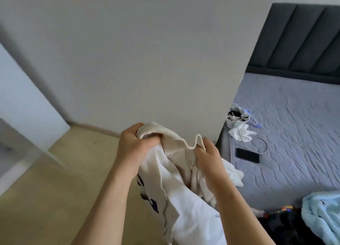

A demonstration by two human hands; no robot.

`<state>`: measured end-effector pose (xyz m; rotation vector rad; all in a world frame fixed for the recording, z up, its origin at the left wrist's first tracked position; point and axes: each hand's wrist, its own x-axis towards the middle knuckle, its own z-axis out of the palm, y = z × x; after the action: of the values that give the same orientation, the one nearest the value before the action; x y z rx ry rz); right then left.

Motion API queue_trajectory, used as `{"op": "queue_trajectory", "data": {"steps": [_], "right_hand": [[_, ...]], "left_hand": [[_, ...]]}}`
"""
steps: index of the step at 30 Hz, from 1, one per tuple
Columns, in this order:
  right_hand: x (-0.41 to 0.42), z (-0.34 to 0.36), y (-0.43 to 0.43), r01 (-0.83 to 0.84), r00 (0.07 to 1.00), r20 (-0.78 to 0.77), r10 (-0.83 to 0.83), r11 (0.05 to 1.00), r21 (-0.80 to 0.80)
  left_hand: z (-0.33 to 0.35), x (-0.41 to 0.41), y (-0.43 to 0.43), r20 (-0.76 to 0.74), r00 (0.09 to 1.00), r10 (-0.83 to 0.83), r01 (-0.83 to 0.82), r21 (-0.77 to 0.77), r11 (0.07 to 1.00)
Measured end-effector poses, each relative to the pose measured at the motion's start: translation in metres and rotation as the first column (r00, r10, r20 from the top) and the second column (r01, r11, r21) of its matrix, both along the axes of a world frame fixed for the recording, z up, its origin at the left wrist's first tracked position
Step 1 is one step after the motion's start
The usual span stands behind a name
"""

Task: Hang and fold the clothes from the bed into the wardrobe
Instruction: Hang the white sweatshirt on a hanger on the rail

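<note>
I hold a cream sweatshirt (pixel 176 171) with a ribbed hem and a dark print in front of me, above the floor beside the bed. My left hand (pixel 134 145) grips the ribbed edge at the upper left. My right hand (pixel 207 156) pinches the same edge further right. The garment hangs down between my forearms, mixed with white fabric. On the bed (pixel 294 134) at the lower right lie a light blue garment (pixel 322 217) and a dark garment (pixel 287 226). The wardrobe cannot be told apart in this view.
A large white panel (pixel 147 61) stands straight ahead, reaching the bed's corner. On the grey quilted mattress lie a black phone (pixel 247 155), a white cable (pixel 257 143) and a small bag with crumpled white items (pixel 238 116). A dark padded headboard (pixel 303 42) is behind. Wooden floor (pixel 64 189) spreads left.
</note>
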<state>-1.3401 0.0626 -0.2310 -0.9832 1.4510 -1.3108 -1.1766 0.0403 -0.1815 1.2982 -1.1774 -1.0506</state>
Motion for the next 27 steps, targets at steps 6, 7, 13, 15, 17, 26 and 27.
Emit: {"op": "queue_trajectory", "data": {"steps": [6,7,13,15,17,26,27], "right_hand": [[0.103,0.044,-0.008,-0.713,0.699,-0.046,0.714,0.7,0.03],[0.122,0.048,-0.007,-0.791,0.605,-0.075,0.793,0.609,0.052],[0.232,0.043,-0.005,-0.821,0.557,-0.144,0.818,0.568,0.048],[0.271,0.044,-0.004,-0.768,0.639,-0.079,0.765,0.64,-0.014],[0.312,0.048,-0.002,-0.723,0.689,-0.021,0.724,0.686,-0.083],[0.485,0.07,0.027,-0.729,0.664,-0.025,0.748,0.639,-0.244],[0.497,0.073,0.029,-0.741,0.648,-0.032,0.761,0.619,-0.26]], "left_hand": [[0.02,0.093,0.027,0.043,0.969,0.244,-0.24,-0.092,0.966],[0.024,0.106,0.031,0.068,0.968,0.24,-0.232,-0.112,0.966],[0.031,0.211,0.054,0.098,0.941,0.323,-0.305,-0.163,0.938],[0.029,0.255,0.06,0.152,0.907,0.393,-0.369,-0.166,0.914],[0.025,0.296,0.068,0.269,0.844,0.464,-0.436,-0.162,0.885],[-0.007,0.459,0.118,0.736,0.34,0.586,-0.726,-0.191,0.66],[-0.013,0.473,0.124,0.727,0.303,0.616,-0.772,-0.192,0.606]]}}
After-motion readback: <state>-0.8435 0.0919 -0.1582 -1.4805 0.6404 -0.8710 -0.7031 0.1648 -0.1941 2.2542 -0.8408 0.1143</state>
